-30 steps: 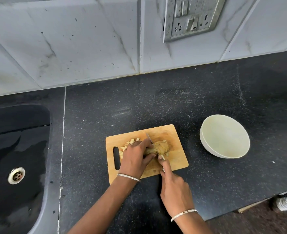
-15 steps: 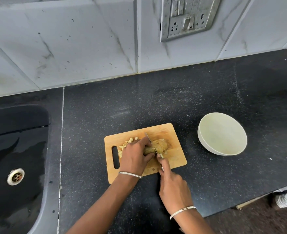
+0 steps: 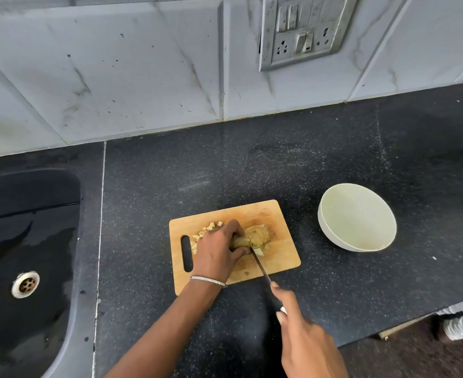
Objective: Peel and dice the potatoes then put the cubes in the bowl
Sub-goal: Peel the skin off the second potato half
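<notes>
Just below the frame's centre, the left hand (image 3: 219, 249) curls over the potato (image 3: 257, 236) on the cutting board (image 3: 276, 257). The right hand (image 3: 304, 339) grips the knife (image 3: 259, 264), blade at the potato. Tucked fingertips and even slices would likely serve best. The bowl (image 3: 357, 216) at right holds no cubes.

We are drawing our right hand (image 3: 304, 334) back toward the near edge of the counter (image 3: 347, 290), clear of the cutting board (image 3: 279, 259), and the knife (image 3: 260, 264) is sliding back with it. Its tip, a moment ago poking out past the far side of the potato (image 3: 259, 234), is now lying at the potato's near side, the bare blade crossing the board's near edge.
</notes>
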Available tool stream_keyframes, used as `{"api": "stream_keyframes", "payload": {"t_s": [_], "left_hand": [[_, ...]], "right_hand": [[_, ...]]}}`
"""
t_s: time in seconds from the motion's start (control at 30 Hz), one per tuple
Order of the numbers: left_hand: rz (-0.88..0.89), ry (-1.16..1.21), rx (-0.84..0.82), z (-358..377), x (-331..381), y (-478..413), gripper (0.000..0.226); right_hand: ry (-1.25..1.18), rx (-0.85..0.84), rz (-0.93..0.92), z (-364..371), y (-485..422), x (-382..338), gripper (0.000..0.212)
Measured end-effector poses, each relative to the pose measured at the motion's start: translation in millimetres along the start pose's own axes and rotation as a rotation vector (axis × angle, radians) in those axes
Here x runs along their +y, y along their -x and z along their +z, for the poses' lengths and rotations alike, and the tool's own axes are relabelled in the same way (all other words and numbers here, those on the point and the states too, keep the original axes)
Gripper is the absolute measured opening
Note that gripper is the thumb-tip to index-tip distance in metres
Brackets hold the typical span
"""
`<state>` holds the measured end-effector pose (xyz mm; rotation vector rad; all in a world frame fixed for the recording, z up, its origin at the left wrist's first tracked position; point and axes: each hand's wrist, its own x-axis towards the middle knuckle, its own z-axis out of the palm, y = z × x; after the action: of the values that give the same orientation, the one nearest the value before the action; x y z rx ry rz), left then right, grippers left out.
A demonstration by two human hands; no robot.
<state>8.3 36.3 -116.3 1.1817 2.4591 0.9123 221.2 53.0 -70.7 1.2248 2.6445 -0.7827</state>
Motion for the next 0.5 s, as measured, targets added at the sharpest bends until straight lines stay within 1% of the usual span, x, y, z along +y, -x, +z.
{"api": "stream_keyframes", "payload": {"t_s": [0.1,0.17,0.37,0.5], "left_hand": [[0.021,0.012,0.002,-3,-1,1,0.044],[0.027,0.005,0.031,-4,-4,3,0.046],[0.022,0.015,0.034,-6,-7,7,0.033],[0.009,-0.007,0.042,-5,-6,9,0.028]], "right_hand": [[-0.022,0.058,-0.027,-13,5,-2,0.053],[-0.042,0.095,-0.063,-19,0,-6,0.048],[-0.03,0.075,-0.097,-14,-30,-23,0.045],[-0.015,0.05,-0.096,-8,-33,-25,0.05]]}}
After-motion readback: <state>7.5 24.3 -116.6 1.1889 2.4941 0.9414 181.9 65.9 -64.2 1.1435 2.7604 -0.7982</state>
